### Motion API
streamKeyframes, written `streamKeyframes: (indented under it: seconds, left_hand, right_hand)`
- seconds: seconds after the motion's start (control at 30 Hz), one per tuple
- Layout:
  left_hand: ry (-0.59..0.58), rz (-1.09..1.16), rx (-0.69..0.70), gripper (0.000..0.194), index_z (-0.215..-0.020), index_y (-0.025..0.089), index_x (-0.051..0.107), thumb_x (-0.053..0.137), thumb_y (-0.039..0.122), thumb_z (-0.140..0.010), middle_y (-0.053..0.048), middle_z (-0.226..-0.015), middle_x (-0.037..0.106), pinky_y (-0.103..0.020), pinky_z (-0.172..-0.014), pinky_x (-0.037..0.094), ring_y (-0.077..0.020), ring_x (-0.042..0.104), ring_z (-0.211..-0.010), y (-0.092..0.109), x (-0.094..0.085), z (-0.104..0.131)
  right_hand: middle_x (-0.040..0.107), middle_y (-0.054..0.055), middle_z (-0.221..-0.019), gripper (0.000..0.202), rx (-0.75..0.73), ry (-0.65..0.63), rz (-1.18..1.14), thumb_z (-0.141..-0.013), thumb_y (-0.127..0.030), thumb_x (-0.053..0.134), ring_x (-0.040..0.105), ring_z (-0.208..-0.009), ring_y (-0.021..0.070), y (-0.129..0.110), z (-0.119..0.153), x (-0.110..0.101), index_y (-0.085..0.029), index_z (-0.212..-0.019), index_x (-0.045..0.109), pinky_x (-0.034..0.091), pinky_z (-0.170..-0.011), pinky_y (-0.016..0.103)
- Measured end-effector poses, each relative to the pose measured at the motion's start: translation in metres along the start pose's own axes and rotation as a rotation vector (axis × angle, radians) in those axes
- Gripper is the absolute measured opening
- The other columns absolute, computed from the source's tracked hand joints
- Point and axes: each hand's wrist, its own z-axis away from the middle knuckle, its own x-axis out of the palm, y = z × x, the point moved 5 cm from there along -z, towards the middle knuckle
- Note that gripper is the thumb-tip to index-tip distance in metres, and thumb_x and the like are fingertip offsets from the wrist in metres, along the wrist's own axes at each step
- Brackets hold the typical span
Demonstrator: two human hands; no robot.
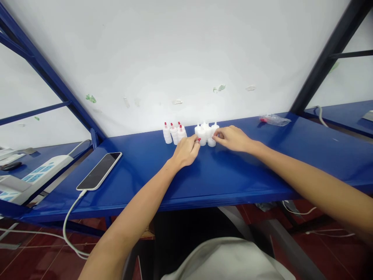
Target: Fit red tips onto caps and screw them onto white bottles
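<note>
Several small white bottles with red tips stand in a group near the back of the blue table. Just right of them is a second group of white bottles without red tips. My left hand is in front of the bottles, its thumb and finger pinched on a small red cap. At the right side of the second group, my right hand has its thumb and index finger close together by the nearest bottle's top; whether they grip anything is too small to make out.
A phone with a white charging cable lies at the table's left. A clear plastic bag with something red inside is at the back right. White power strips sit beyond the blue frame.
</note>
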Motion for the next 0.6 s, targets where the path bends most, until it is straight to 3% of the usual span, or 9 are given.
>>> streamKeyframes:
  seconds: [0.1,0.17,0.4,0.5,0.6]
  left_hand:
    - [-0.042,0.037,0.149,0.026,-0.1,0.016,0.058,0.036,0.03,-0.099,-0.008,-0.095,0.065,-0.034,-0.078,0.045,-0.0204,0.059,-0.085,0.005,0.006,0.0]
    - [-0.074,0.04,0.211,0.027,-0.11,0.017,0.058,0.04,0.035,-0.1,-0.01,-0.105,0.064,-0.035,-0.084,0.046,-0.0219,0.059,-0.094,0.006,0.011,0.0]
    - [-0.15,0.027,0.242,0.021,-0.094,0.016,0.056,0.045,0.033,-0.099,-0.006,-0.089,0.063,-0.031,-0.074,0.045,-0.0176,0.056,-0.078,0.007,0.016,0.0]
    - [-0.139,-0.025,0.278,0.019,-0.1,0.016,0.056,0.041,0.027,-0.098,-0.007,-0.093,0.063,-0.032,-0.076,0.045,-0.0184,0.056,-0.081,0.01,0.015,0.001]
    - [-0.108,-0.053,0.295,0.023,-0.112,0.017,0.055,0.039,0.025,-0.098,-0.009,-0.102,0.062,-0.033,-0.08,0.045,-0.0197,0.057,-0.088,0.01,0.012,0.002]
  right_hand:
    - [0.065,0.001,-0.067,0.034,-0.097,0.046,-0.133,-0.096,-0.044,0.045,0.054,-0.059,0.015,-0.011,0.006,-0.009,-0.019,-0.089,0.068,0.032,-0.06,0.028]
    - [0.062,0.0,-0.066,0.037,-0.218,0.009,-0.251,-0.098,-0.046,0.043,0.052,-0.058,0.0138,-0.022,0.01,-0.01,-0.018,-0.088,0.065,0.033,-0.061,0.027]
    - [0.055,0.001,-0.073,0.034,-0.438,-0.075,-0.333,-0.1,-0.045,0.041,0.048,-0.065,0.0144,-0.045,0.016,0.002,-0.02,-0.08,0.05,0.033,-0.064,0.028]
    - [0.054,0.001,-0.074,0.036,-0.445,-0.117,-0.435,-0.102,-0.042,0.034,0.046,-0.066,0.0148,-0.047,0.017,0.0,-0.02,-0.078,0.048,0.035,-0.066,0.029]
    - [0.047,-0.001,-0.065,0.039,-0.337,-0.098,-0.505,-0.101,-0.041,0.03,0.042,-0.061,0.0141,-0.038,0.014,-0.01,-0.021,-0.07,0.042,0.034,-0.063,0.029]
